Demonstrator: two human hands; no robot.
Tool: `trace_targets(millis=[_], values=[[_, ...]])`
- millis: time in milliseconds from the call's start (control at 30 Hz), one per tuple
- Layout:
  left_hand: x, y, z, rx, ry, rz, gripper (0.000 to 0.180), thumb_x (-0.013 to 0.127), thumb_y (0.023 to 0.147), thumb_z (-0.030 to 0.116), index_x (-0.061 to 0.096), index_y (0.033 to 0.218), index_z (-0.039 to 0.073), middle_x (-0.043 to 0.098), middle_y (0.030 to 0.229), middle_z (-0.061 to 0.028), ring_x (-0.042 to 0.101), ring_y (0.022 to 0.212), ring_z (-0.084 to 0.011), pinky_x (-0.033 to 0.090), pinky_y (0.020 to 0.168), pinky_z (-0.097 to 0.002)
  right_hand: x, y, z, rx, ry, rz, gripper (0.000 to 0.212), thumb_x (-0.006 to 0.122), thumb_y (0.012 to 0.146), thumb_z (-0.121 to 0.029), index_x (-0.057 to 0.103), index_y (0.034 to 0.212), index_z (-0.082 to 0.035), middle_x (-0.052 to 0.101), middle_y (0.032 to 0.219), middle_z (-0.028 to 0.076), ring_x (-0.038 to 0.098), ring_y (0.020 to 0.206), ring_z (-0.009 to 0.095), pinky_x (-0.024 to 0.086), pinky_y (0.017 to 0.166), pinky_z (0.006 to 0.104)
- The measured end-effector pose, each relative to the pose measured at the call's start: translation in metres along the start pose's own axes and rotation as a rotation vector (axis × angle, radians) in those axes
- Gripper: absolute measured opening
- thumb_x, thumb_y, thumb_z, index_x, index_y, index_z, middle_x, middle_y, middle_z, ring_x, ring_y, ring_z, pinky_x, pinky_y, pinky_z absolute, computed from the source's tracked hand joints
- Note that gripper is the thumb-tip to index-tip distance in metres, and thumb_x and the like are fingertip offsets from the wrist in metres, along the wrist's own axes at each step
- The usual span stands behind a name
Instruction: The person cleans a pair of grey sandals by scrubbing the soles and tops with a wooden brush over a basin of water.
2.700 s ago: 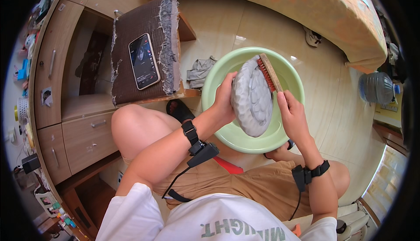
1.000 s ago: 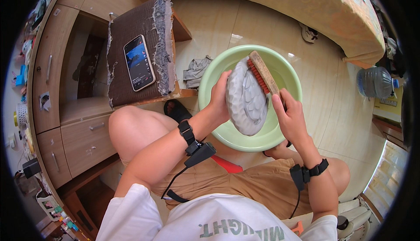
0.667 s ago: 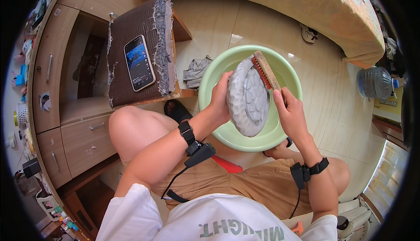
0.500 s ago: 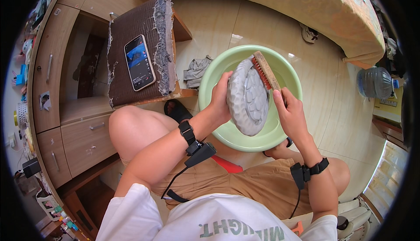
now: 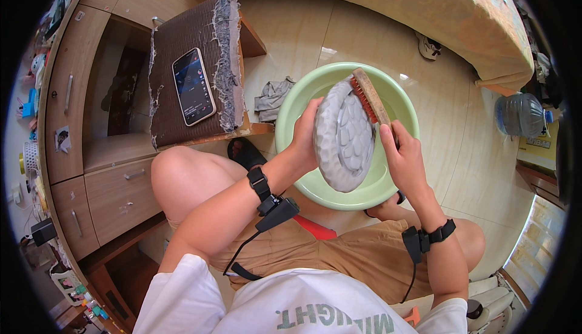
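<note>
Over a pale green basin (image 5: 405,106), my left hand (image 5: 304,137) grips the left edge of a grey oval shoe-like piece (image 5: 347,140). Its side wall is dimpled, and raised pads cover the face turned to the right. The left fingers are mostly hidden behind it. My right hand (image 5: 405,155) is closed round the lower end of a wooden scrubbing brush (image 5: 373,96). Reddish-brown bristles meet the upper right part of the padded face. Water seems to lie in the basin below.
Left of the basin, a phone (image 5: 194,86) lies on a frayed brown stool (image 5: 167,43). A grey cloth (image 5: 273,97) is on the floor beside the basin. A shoe (image 5: 428,46) lies by the draped bed (image 5: 418,6); a large water bottle (image 5: 519,114) stands at the right.
The brush and my right hand have shifted very slightly up and right along the grey piece. The grey piece has tilted a little. The phone's screen picture has changed.
</note>
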State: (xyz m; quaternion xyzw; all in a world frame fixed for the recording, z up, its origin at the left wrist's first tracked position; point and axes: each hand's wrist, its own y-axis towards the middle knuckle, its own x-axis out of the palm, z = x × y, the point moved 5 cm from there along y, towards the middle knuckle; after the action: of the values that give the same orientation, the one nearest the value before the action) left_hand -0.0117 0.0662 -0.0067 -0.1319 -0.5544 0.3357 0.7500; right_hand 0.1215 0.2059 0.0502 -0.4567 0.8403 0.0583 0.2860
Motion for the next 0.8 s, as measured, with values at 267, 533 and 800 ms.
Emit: trace_targets(millis=[267,533,800], values=[[-0.008,0.004,0.001,0.070,0.091,0.031,0.056,0.046,0.108,0.043,0.057,0.143,0.001,0.065,0.139,-0.0152,0.065,0.124,-0.0288,0.050,0.111,-0.0434,0.001,-0.004,-0.005,-0.037,0.000,-0.023,0.045,0.061,0.107,-0.035,0.051,0.086,0.003,0.041,0.061,0.016,0.034,0.056,0.022,0.034,0.053,0.0394],[-0.005,0.005,-0.003,0.021,0.023,0.007,0.057,0.044,0.107,0.043,0.056,0.144,0.002,0.066,0.138,-0.0158,0.066,0.124,-0.0294,0.050,0.111,-0.0442,0.001,-0.001,0.001,-0.040,-0.013,-0.010,0.045,0.061,0.108,-0.035,0.050,0.086,0.003,0.042,0.062,0.018,0.035,0.056,0.024,0.035,0.054,0.0402],[-0.002,0.004,-0.001,0.019,0.045,0.010,0.057,0.046,0.107,0.044,0.056,0.144,0.002,0.065,0.139,-0.0158,0.066,0.124,-0.0297,0.050,0.111,-0.0450,0.001,0.000,0.003,0.008,-0.043,0.006,0.047,0.060,0.108,-0.038,0.051,0.087,0.003,0.043,0.062,0.019,0.035,0.055,0.026,0.035,0.054,0.0410]])
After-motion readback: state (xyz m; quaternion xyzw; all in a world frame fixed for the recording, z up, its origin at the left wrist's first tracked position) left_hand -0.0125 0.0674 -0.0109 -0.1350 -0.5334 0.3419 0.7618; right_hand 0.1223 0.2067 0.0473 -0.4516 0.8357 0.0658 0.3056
